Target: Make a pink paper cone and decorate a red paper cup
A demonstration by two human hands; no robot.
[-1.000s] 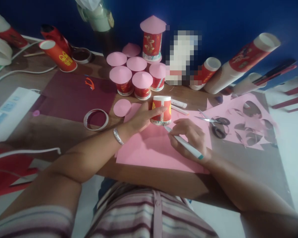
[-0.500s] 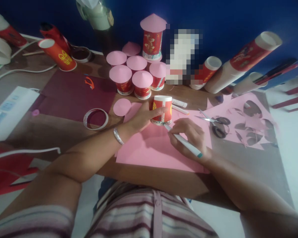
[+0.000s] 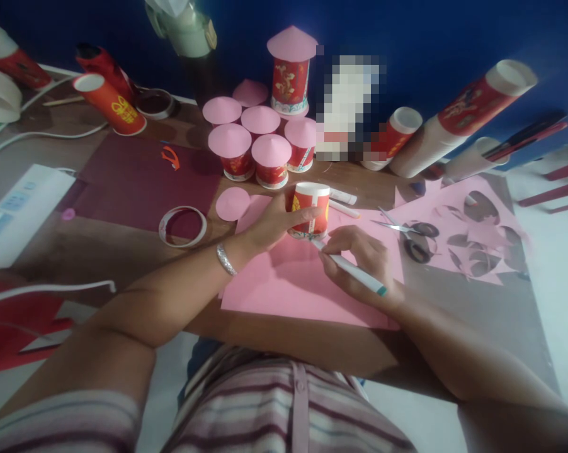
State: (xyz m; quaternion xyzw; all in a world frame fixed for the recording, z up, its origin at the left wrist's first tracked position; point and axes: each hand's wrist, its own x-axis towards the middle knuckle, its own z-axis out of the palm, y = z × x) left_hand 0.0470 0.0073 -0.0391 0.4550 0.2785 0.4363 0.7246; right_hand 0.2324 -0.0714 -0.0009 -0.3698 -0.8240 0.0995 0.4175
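My left hand is wrapped round a short red paper cup with a white rim, a white label strip and a patterned bottom band. The cup is nearly upright over a pink paper sheet. Pinched in my right hand is a white marker pen with a green end; its tip meets the cup's lower band. Behind the cup lie a white marker and a marker with an orange end. A pink paper disc rests to the left.
Several red cups with pink cone tops stand at the back, one taller. Black-handled scissors and cut pink scraps lie right. Red and white tubes stand behind them. On the left are a cardboard ring and white cables.
The cup has shifted very slightly to the right in my left hand. My right hand and the marker pen have moved only a little, with the tip still at the cup's bottom band.
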